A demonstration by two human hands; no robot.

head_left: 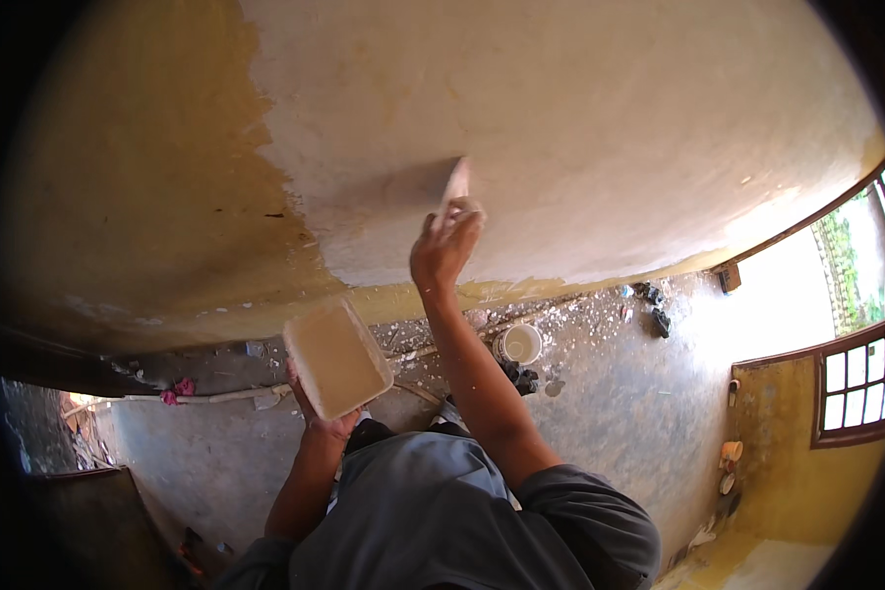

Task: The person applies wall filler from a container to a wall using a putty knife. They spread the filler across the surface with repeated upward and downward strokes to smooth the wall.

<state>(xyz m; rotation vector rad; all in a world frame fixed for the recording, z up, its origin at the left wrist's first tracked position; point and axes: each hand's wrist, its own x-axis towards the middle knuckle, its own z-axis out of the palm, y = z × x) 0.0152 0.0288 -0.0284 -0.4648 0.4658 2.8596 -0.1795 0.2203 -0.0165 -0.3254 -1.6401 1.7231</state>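
Note:
My right hand (447,241) is closed around a putty knife (457,180), its blade up against the wall (560,118). A pale skim coat covers the wall's middle and right, ending in a ragged edge over bare yellow paint (157,187) on the left. Lower down, my left hand (329,418) grips a shallow rectangular tray (385,372) from below and its left side. Smooth beige putty (334,359) lies in the tray. Most of the left fingers are hidden under it.
A white bucket (517,344) stands on the grey floor (619,423) near the wall's foot, among white splatters. Black crumpled plastic (517,378) lies beside it. A long pole (241,393) runs along the floor at left. A bright doorway (787,285) and barred window (858,388) are at right.

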